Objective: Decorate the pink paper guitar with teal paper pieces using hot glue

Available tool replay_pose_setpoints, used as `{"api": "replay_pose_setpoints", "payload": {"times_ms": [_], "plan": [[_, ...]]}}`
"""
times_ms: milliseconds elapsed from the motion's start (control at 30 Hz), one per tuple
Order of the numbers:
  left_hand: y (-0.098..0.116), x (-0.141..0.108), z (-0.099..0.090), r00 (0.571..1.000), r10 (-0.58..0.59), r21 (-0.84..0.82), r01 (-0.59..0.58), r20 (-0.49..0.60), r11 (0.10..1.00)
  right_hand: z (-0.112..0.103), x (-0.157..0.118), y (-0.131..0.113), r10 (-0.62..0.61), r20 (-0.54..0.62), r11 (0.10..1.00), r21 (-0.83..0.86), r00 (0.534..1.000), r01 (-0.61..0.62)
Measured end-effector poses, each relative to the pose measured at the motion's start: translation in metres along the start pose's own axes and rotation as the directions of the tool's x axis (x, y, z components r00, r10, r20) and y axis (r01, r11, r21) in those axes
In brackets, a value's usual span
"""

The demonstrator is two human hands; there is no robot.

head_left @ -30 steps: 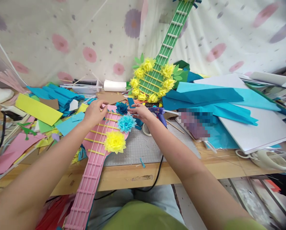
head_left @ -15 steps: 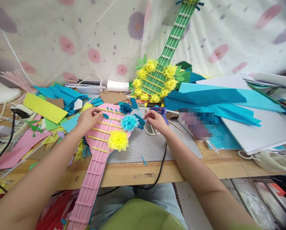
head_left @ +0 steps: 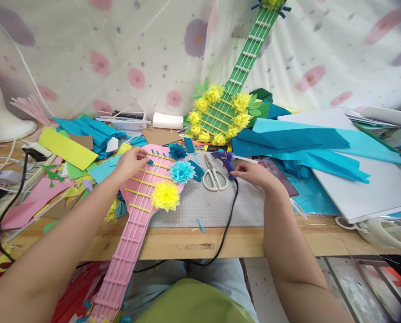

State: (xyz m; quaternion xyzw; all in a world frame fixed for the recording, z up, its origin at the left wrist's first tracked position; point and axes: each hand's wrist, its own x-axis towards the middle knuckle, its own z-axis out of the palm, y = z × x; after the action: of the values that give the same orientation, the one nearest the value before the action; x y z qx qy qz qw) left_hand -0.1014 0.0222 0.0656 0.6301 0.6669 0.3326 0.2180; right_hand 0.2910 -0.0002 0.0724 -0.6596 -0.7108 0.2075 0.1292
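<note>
The pink paper guitar [head_left: 128, 237] lies with its body on the bench and its neck over the front edge toward me. Yellow bars, white strings and three paper flowers, a yellow one [head_left: 166, 196], a light blue one [head_left: 182, 172] and a dark teal one [head_left: 177, 151], decorate it. My left hand [head_left: 133, 163], above the guitar's upper left side, pinches a small dark teal paper leaf [head_left: 150, 162]. The fingers of my right hand [head_left: 256, 173] are closed at the handle of a blue hot glue gun [head_left: 228, 162], which lies on the cutting mat [head_left: 203, 211]. White-handled scissors [head_left: 215, 178] lie between guitar and gun.
A green paper guitar [head_left: 241, 67] with yellow flowers leans against the curtain behind. Blue paper sheets [head_left: 288, 140] and a white board [head_left: 365, 193] cover the right side. Paper scraps [head_left: 67, 148] crowd the left. The glue gun's black cord [head_left: 228, 229] runs over the front edge.
My right hand has moved right, from above the scissors to the glue gun's handle, uncovering the scissors. My left hand still holds the teal leaf above the pink guitar. The view has shifted slightly.
</note>
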Motion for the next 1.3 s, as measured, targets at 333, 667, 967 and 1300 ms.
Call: {"api": "replay_pose_setpoints", "payload": {"times_ms": [333,667,967,1300], "plan": [[-0.004,-0.003,-0.001,0.999,-0.006,-0.038,0.004,-0.047,0.999,0.026,0.022,0.006,0.022,-0.243,0.998,0.057,0.970,-0.008],[0.002,-0.004,-0.006,0.997,-0.073,-0.019,0.073,-0.023,0.997,0.059,0.038,-0.001,0.067,-0.334,0.998,0.009,0.940,-0.068],[-0.007,0.001,0.000,1.000,-0.009,-0.042,0.008,-0.029,0.999,0.072,0.037,-0.007,0.209,-0.332,0.977,0.097,0.920,-0.188],[0.012,-0.009,-0.006,0.995,-0.048,0.074,0.055,-0.092,0.996,0.075,0.034,-0.004,0.240,-0.332,0.969,0.140,0.912,-0.204]]}}
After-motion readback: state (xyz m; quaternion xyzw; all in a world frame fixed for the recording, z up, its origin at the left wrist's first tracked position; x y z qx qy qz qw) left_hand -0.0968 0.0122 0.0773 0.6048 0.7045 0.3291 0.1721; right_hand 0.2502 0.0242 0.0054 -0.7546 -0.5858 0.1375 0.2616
